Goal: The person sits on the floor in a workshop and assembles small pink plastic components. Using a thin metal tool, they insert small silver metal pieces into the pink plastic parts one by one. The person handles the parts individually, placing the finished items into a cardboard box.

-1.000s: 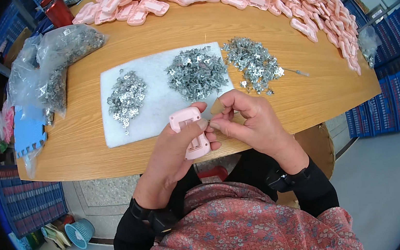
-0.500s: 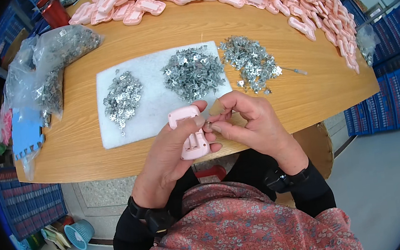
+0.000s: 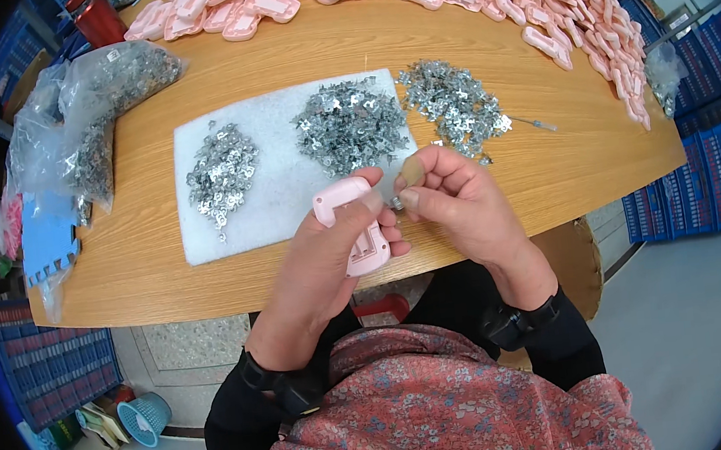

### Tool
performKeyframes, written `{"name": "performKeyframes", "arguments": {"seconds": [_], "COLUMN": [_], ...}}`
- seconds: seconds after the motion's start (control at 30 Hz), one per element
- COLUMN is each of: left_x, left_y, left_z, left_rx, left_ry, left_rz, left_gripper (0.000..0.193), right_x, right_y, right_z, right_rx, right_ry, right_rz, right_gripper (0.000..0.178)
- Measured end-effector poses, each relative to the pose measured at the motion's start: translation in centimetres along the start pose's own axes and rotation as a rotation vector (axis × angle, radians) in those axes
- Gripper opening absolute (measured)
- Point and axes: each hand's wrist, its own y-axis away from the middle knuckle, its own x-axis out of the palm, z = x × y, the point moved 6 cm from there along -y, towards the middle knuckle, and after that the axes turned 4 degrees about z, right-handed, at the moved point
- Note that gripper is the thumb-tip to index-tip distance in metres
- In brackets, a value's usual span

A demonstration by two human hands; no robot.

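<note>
Silvery metal clips [image 3: 350, 128] lie heaped on a white rectangular mat [image 3: 285, 215]. The left hand [image 3: 321, 251] grips a pale-pink plastic casing [image 3: 372, 255], thumb across it; just beside, the right hand [image 3: 472, 213] pinches a silvery metal piece [image 3: 395, 204].

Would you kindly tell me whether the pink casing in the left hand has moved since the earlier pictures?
Yes: the pink casing has shifted slightly right and forward relative to the white mat.
</note>
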Motion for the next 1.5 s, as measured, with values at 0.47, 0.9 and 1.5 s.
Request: {"name": "performKeyframes", "arguments": {"seconds": [0.47, 0.9, 1.5], "left_x": [2.2, 2.0, 1.1], "left_y": [-0.2, 1.3, 1.6], "left_z": [-1.4, 2.4, 2.3], "left_rx": [0.414, -0.299, -0.202], "left_ry": [-0.118, 0.05, 0.025], "left_rz": [0.013, 0.144, 0.124], "left_gripper": [0.041, 0.045, 0.047], "right_x": [1.0, 0.5, 0.3], "right_y": [1.8, 3.9, 3.6], "right_z": [-2.0, 0.8, 1.5], "right_rx": [-0.044, 0.022, -0.413], "right_ry": [-0.462, 0.008, 0.867], "right_rz": [-0.03, 0.048, -0.179], "right_gripper": [0.019, 0.039, 0.024]}}
